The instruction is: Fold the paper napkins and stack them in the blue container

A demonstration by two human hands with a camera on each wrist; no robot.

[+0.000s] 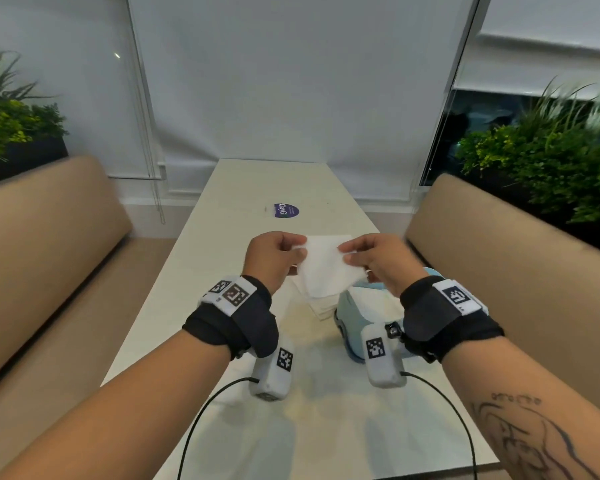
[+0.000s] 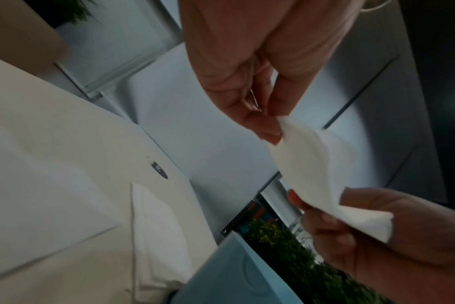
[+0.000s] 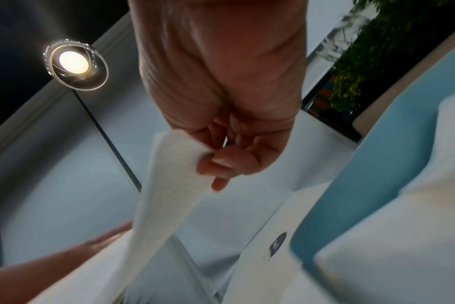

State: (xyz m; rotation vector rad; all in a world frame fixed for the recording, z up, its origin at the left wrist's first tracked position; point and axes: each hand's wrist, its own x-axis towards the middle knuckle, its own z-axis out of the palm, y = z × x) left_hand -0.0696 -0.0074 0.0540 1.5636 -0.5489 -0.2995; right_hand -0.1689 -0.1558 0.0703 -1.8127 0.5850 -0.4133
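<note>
Near right on the desk [image 1: 257,181], blue container [image 1: 350,327] with something white inside, too blurred to name. Just left of it, a flat pile of napkins [image 1: 323,308]. Held in the air above both, one white napkin [image 1: 324,268], limp, pinched at opposite edges between thumb and fingers of left hand [image 1: 271,258] and right hand [image 1: 378,261]
</note>
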